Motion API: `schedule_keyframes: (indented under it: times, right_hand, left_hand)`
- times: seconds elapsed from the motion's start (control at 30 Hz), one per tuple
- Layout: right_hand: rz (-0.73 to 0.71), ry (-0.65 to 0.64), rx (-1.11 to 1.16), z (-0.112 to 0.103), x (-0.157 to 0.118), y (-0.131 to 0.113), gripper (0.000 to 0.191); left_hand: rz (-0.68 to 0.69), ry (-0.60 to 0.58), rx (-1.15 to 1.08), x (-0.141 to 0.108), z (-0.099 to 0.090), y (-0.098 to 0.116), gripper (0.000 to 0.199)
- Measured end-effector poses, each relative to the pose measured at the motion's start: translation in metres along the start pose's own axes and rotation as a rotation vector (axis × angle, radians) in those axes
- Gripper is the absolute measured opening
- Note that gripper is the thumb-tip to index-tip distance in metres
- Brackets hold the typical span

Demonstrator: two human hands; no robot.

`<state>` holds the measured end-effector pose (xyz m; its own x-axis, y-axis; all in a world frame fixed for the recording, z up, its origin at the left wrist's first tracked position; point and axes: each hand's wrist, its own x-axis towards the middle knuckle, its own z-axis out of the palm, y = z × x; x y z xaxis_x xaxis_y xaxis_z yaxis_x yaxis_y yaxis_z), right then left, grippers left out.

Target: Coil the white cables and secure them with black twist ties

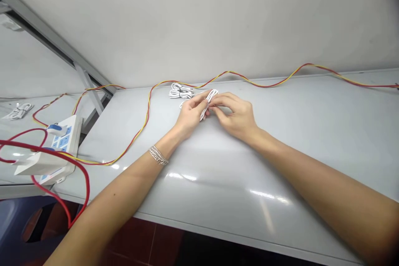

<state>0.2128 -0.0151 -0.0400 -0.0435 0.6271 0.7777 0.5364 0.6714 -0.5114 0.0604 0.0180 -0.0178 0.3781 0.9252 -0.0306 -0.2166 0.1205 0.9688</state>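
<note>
White coiled cable (208, 103) is held in a pinch between the fingertips of the left hand (190, 115), with a chain bracelet (158, 155) at its wrist, and the right hand (233, 117), over the grey surface (280, 141). Other white cable bundles (181, 91) lie just beyond, beside a twisted red-and-yellow wire (149, 108) running toward a white power strip (64, 143)

Bright lt, glare on tabletop (264, 194), edges warped w/ wide lens.
</note>
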Motion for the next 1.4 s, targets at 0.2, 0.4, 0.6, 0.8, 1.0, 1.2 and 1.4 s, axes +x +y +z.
schedule_keyframes:
  times: [0.2, 0.4, 0.6, 0.8, 1.0, 1.2, 1.4]
  right_hand:
    - [0.009, 0.005, 0.007, 0.001, -0.001, -0.002, 0.018]
    - [0.019, -0.015, 0.023, 0.002, -0.002, 0.001, 0.019]
    - [0.080, -0.047, 0.044, 0.001, -0.002, 0.001, 0.021]
    - [0.308, -0.039, 0.158, 0.000, 0.002, -0.001, 0.007]
    - [0.576, -0.097, 0.524, 0.001, 0.007, 0.002, 0.020]
    - [0.712, -0.124, 0.608, -0.003, 0.010, 0.000, 0.028]
    - [0.773, -0.167, 0.652, -0.005, 0.012, 0.001, 0.034]
  left_hand:
    - [-0.006, 0.024, -0.026, 0.000, 0.000, -0.001, 0.028]
    - [0.008, -0.021, 0.047, -0.001, 0.000, 0.002, 0.009]
    - [0.002, -0.042, 0.095, 0.000, -0.002, 0.003, 0.011]
    - [-0.041, -0.071, 0.067, 0.002, -0.004, 0.004, 0.013]
    - [-0.020, -0.091, 0.031, 0.006, -0.009, -0.004, 0.020]
    - [-0.031, -0.115, -0.030, 0.006, -0.009, -0.006, 0.024]
    - [-0.056, -0.142, -0.022, 0.005, -0.008, -0.001, 0.020]
